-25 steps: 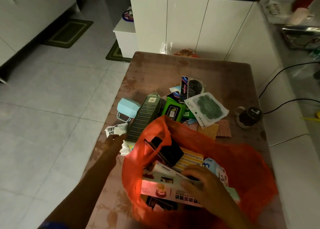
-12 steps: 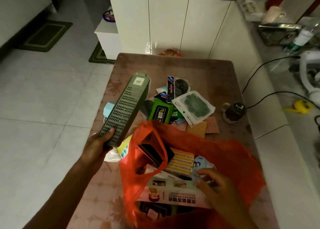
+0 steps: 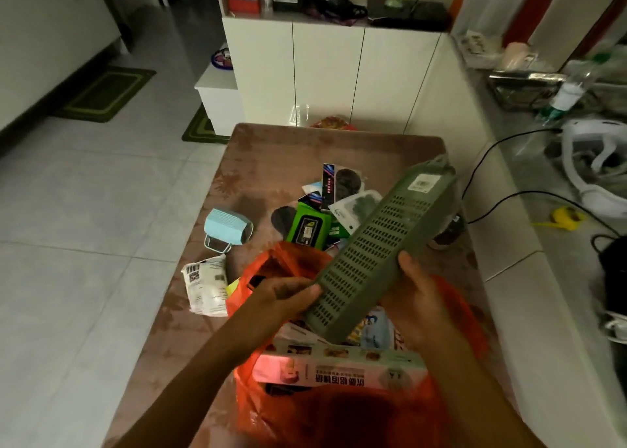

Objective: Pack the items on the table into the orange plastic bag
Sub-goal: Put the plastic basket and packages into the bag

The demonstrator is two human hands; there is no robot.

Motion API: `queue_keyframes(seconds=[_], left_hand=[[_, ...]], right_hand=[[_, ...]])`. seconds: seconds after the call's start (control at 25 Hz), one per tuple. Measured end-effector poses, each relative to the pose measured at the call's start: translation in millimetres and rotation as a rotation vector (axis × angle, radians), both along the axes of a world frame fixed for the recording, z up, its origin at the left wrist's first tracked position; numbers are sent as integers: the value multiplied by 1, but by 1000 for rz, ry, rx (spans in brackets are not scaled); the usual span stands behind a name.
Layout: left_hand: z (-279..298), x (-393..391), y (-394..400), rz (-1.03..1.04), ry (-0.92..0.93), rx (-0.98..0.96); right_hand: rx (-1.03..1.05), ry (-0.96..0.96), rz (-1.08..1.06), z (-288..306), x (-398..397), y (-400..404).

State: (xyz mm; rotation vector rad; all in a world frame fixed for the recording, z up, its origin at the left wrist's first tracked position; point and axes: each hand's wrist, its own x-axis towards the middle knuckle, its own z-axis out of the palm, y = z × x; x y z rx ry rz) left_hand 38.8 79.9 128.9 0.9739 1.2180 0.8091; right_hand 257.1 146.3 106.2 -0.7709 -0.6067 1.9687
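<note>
A long grey-green perforated box is held tilted above the open orange plastic bag, its near end over the bag's mouth. My left hand grips its lower left edge. My right hand holds its right side, thumb on top. Inside the bag lies a long printed carton among other packets. On the table beyond the bag lie a pale blue face-mask pack, a white barcode packet, a green wipes pack and several flat sachets.
A dark round object sits at the table's right edge, partly hidden by the box. White cabinets stand behind the table. A cluttered counter with cables runs along the right. Tiled floor with green mats lies to the left.
My left hand picked the perforated box up from the table and swung it right, over the bag. My right hand left the bag's contents and took hold of the box's right side.
</note>
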Motion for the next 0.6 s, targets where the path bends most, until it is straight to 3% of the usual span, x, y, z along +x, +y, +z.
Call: queue_keyframes(seconds=[0.04, 0.12, 0.16, 0.2, 0.24, 0.4, 0.44, 0.52, 0.6], left_hand=[[-9, 1, -1, -78, 238, 81], [-38, -5, -5, -274, 937, 164], [-49, -8, -7, -348, 1152, 146], [-54, -9, -7, -362, 1226, 115], [-51, -9, -5, -291, 1134, 91], [1, -29, 12, 469, 50, -28], [19, -37, 16, 566, -82, 13], [52, -46, 20, 598, -164, 99], [73, -42, 17, 524, -122, 169]], right_hand=[[1, -7, -45, 2, 11, 0], [67, -93, -178, 9, 30, 4], [123, -188, -219, 16, 36, 7], [180, -292, -219, 23, 40, 9], [236, -408, -171, 27, 41, 11], [467, -916, 444, 21, 29, 7], [544, -1052, 607, 15, 25, 6], [743, -1271, 836, -2, 17, 1], [811, -1284, 934, -17, 3, -7]])
